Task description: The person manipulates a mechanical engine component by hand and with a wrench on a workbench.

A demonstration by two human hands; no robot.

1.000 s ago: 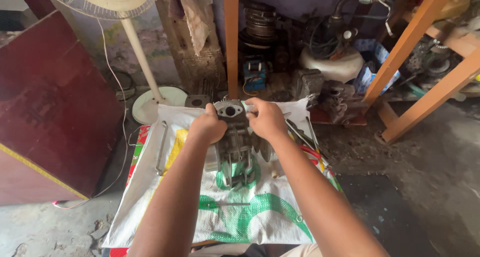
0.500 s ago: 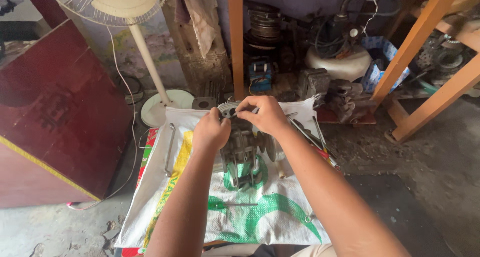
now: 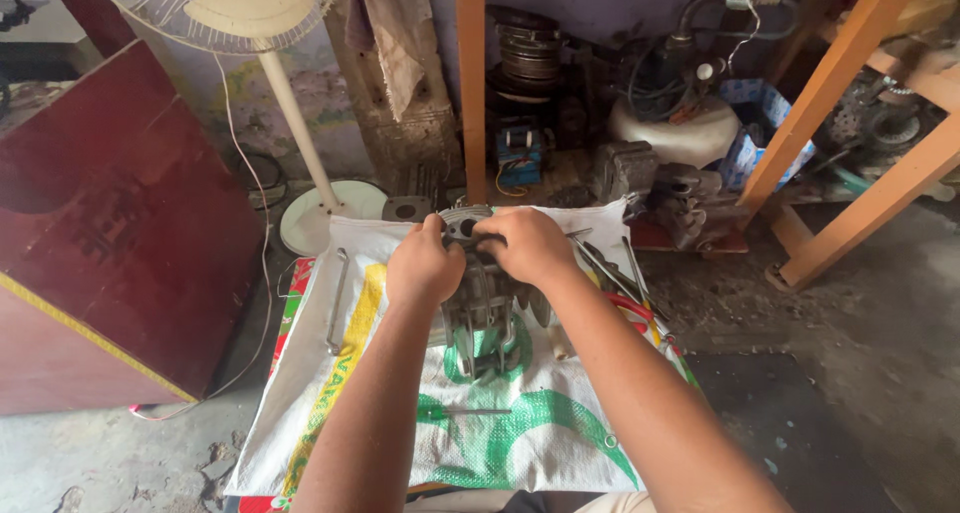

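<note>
Grey metal finned engine block (image 3: 480, 308)

Two hands, the left hand (image 3: 422, 266) and the right hand (image 3: 527, 245), grip one grey engine part (image 3: 480, 308). One woven sack (image 3: 500, 443) lies beneath, bearing one screwdriver (image 3: 462, 411), one bent metal bar (image 3: 337, 298) and perhaps three long tools (image 3: 612, 268). One pedestal fan (image 3: 262, 13) stands behind.

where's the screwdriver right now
In the head view, the screwdriver lies flat on the white sack, between the forearms, just nearer the person than the engine part both hands grip.
</note>
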